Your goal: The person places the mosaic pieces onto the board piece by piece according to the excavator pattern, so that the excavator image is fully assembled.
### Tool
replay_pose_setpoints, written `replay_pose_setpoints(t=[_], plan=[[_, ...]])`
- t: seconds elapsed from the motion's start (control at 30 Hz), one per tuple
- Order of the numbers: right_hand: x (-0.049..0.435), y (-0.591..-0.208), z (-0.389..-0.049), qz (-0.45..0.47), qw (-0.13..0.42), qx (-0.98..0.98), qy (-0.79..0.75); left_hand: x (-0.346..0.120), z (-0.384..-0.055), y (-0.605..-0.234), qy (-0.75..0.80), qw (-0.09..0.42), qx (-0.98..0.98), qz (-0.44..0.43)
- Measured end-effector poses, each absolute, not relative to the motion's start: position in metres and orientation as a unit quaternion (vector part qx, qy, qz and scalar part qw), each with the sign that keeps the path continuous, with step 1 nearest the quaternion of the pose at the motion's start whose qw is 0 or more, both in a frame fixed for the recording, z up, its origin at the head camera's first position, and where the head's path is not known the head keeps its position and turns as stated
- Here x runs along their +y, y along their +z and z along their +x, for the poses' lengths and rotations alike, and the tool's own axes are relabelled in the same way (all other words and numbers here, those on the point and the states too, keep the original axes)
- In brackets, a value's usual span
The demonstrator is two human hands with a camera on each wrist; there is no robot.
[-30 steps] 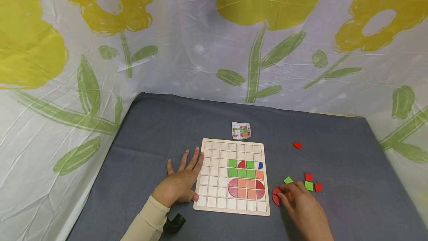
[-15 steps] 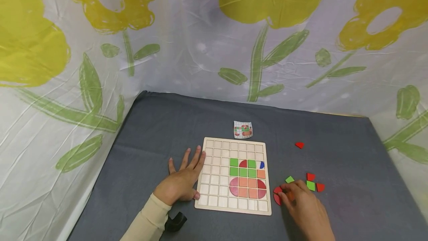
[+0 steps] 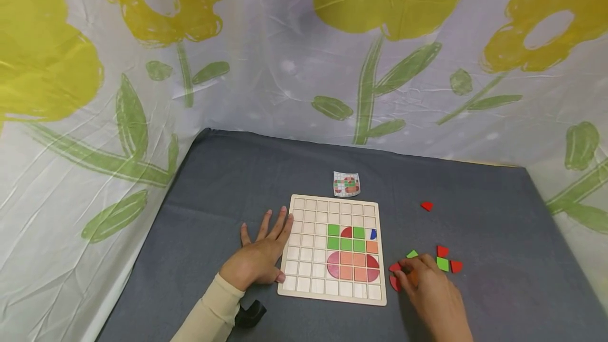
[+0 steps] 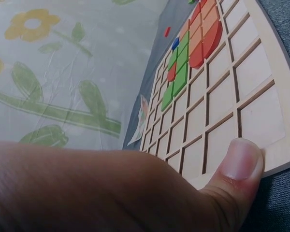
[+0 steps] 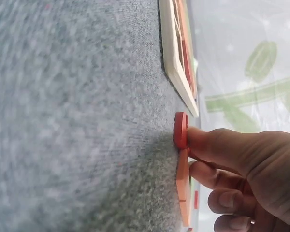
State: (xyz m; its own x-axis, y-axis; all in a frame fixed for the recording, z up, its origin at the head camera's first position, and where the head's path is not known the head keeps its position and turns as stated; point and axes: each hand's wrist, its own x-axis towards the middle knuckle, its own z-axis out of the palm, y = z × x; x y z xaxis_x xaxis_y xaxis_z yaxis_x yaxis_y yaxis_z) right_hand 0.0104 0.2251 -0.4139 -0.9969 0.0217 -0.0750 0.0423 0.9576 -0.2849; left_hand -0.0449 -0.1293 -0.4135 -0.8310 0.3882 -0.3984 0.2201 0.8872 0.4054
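My left hand (image 3: 256,263) rests with spread fingers along the left edge of a wooden grid board (image 3: 304,292); in the left wrist view its thumb (image 4: 241,164) lies on the board's corner. Green squares (image 3: 334,244), salmon squares, red and pink quarter-circle pieces and a small blue piece (image 3: 373,234) sit in the board's cells. To the right of the board, my right hand (image 3: 434,292) pinches a red quarter-circle piece (image 3: 395,267) between thumb and index finger. Another red quarter-circle piece (image 3: 395,283) lies just below it. Orange pieces (image 5: 182,179) lie beneath the fingers, partly hidden.
A small printed pattern card (image 3: 347,184) lies behind the board. Loose green (image 3: 443,264) and red pieces (image 3: 456,266) are on the right, with a lone red piece (image 3: 427,206) farther back. A black curved object (image 3: 250,314) is by the left wrist.
The view has shifted slightly. Both hands keep nearly the same place; the gap between the two red quarter-circle pieces by the right hand has widened a little.
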Motion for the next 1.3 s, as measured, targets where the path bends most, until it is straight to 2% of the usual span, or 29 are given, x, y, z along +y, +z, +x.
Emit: replay_pose_setpoints(t=[0.33, 0.53, 0.9, 1.3], plan=[[0.222, -0.413, 0.005, 0.031, 0.067, 0.989, -0.129, -0.129, -0.045, -0.414, 0.175, 0.24, 0.941, 0.163], [0.221, -0.413, 0.006, 0.022, 0.052, 0.991, -0.124, -0.129, -0.044, -0.412, 0.177, 0.242, 0.94, 0.163], [0.22, -0.418, 0.008, -0.012, -0.012, 0.989, -0.145, -0.129, -0.043, -0.411, 0.18, 0.245, 0.939, 0.16], [0.218, -0.412, -0.011, -0.035, -0.01, 0.984, -0.176, -0.13, -0.044, -0.412, 0.181, 0.246, 0.939, 0.16]])
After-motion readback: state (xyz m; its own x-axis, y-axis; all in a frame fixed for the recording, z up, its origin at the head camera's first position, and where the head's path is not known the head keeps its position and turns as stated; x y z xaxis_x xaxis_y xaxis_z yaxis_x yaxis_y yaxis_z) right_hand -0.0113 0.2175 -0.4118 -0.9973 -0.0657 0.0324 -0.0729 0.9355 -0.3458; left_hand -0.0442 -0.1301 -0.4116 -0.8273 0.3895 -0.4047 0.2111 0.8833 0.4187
